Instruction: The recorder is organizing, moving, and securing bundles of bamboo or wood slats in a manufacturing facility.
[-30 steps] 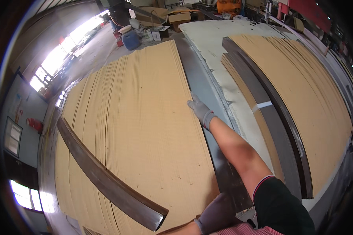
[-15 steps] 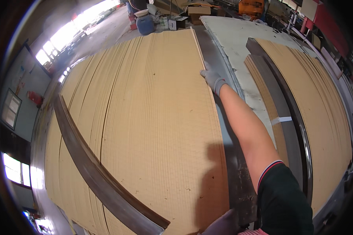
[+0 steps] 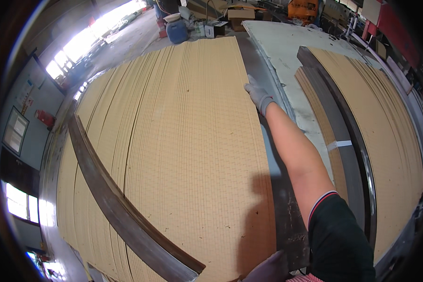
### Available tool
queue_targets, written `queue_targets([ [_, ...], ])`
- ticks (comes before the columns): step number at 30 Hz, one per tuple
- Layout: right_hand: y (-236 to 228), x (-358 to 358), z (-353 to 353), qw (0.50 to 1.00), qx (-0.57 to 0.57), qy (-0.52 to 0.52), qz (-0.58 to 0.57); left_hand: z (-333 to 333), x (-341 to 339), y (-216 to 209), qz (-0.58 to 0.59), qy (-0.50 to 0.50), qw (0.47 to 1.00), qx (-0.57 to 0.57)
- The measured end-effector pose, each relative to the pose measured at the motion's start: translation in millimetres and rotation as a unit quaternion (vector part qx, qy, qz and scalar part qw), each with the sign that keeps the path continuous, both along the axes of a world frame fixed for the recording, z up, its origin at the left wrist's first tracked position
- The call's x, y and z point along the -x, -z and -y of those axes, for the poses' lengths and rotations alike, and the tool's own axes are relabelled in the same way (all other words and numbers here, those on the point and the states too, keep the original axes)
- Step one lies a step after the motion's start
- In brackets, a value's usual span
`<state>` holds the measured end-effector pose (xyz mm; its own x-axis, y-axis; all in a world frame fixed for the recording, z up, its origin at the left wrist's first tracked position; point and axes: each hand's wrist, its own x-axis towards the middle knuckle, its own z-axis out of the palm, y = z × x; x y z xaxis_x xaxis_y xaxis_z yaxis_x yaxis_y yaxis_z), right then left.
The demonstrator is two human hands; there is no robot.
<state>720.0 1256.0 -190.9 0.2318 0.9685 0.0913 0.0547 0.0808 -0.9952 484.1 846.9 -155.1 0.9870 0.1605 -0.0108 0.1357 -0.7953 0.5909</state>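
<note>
My right hand (image 3: pixel 258 95), in a grey knit glove, is at the right edge of a wide block of tan sheets (image 3: pixel 188 122) packed tightly side by side. Its fingertips touch that edge, and the thumb stands apart from the fingers; nothing shows gripped between them. My right arm stretches forward from the lower right. A dark metal angle bar (image 3: pixel 127 218) lies slantwise across the block's left part. My left hand does not show. A greyish-purple cloth-like shape (image 3: pixel 268 270) pokes in at the lower edge; I cannot tell what it is.
Right of the block is a pale table surface (image 3: pixel 286 42). Dark strips bound with a white band (image 3: pixel 340 144) stand there beside another tan stack (image 3: pixel 390 155). Beyond are a blue drum (image 3: pixel 177 30) and a cardboard box (image 3: pixel 242 16).
The thin outer sheet that stood slightly apart at the block's far right corner now sits flush with it. My right thumb has lifted away from the fingers. The view has shifted slightly.
</note>
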Motion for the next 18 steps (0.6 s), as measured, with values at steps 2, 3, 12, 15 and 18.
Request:
queue_targets([
  [2, 15, -19, -10, 0.999, -0.013, 0.002, 0.039, 0, -4, -5, 0.052, -0.007, 0.998, 0.016],
  [3, 24, -33, -14, 0.997, -0.026, 0.003, 0.076, -3, -7, -18, 0.049, -0.061, 0.996, -0.041],
  [12, 51, 16, 91, 0.999, 0.034, -0.013, -0.035, -20, -10, -38, 0.072, -0.228, 0.957, -0.166],
  [15, -3, 29, 211, 0.98, 0.115, -0.117, 0.115, -20, -7, -31, 0.034, -0.191, 0.97, -0.146],
  [18, -40, 18, 334, 0.922, 0.089, -0.119, 0.358, -18, -6, -26, 0.03, -0.162, 0.974, -0.158],
])
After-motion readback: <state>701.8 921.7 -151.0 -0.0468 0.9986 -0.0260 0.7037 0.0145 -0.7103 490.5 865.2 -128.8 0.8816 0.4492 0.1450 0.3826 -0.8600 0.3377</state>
